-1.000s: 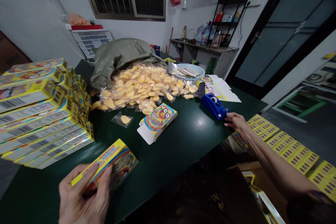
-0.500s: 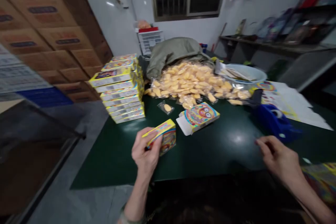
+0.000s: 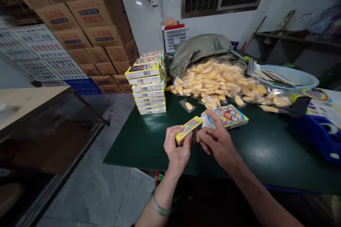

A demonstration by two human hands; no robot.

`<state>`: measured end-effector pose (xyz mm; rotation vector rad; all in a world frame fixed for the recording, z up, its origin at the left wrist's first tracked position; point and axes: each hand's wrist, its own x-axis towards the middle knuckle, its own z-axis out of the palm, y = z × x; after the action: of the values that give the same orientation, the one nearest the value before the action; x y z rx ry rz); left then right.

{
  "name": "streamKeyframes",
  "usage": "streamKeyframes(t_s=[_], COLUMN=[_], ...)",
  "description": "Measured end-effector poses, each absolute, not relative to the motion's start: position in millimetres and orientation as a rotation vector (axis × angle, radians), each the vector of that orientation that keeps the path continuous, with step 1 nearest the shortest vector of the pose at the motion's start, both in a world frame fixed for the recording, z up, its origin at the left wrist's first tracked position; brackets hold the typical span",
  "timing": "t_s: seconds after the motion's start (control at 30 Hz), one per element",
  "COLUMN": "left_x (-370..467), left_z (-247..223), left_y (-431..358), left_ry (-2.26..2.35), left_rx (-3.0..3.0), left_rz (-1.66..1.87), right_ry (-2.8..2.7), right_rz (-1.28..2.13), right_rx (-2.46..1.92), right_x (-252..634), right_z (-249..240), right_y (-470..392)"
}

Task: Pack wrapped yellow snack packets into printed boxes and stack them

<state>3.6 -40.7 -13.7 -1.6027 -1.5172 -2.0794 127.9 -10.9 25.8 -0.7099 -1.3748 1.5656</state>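
Observation:
My left hand (image 3: 178, 149) grips a small yellow printed carton (image 3: 189, 128) tilted over the front of the table, thumb on its near side and fingers behind. At the carton's right end is my right hand (image 3: 217, 141), its index finger raised and the thumb and other fingers curled in against the carton; whatever they pinch is hidden. Just behind lies another carton (image 3: 231, 115) with a cartoon face, its white end flap open. A single wrapped yellow piece (image 3: 188, 106) lies on the green table (image 3: 149, 138) behind the left hand.
Stacked yellow cartons (image 3: 149, 88) stand at the left. Wrapped yellow pieces (image 3: 213, 81) spill from a grey-green sack (image 3: 210, 48). On the right are a pale blue basin (image 3: 301, 78), a blue tape dispenser (image 3: 317, 136) and printed sheets (image 3: 323, 104). Brown boxes (image 3: 98, 35) are piled behind.
My right hand has come left from beside the tape dispenser to the held carton. The left hand still grips that carton, now turned somewhat. The view has swung left.

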Motion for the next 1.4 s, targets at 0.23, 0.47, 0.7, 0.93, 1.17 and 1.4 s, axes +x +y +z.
streamKeyframes(t_s=[0.23, 0.47, 0.7, 0.93, 1.17, 1.4], left_x=[3, -5, -30, -38, -36, -19], left_z=[-15, -13, -1, 0, 13, 6], left_y=[-41, -44, -41, -37, -40, -29], left_ry=[-1.464, -1.354, -1.428, -1.486, -1.405, -1.522], left_rx=[-1.633, -1.772, -2.2, -2.283, -2.316, -1.953], left_rz=[-2.084, -2.004, -1.674, -1.725, -1.792, -1.814], right_ry=[-1.297, -1.336, -1.332, -1.283, -1.257, -1.29], right_rz=[1.573, 1.504, 1.61, 1.697, 1.527, 1.669], right_rx=[-0.784, -1.065, -1.108, -0.86, -0.953, -1.073], right_x=[112, 104, 103, 106, 95, 98], right_z=[32, 44, 48, 30, 11, -46], right_y=[-13, -10, -7, -8, -5, -10])
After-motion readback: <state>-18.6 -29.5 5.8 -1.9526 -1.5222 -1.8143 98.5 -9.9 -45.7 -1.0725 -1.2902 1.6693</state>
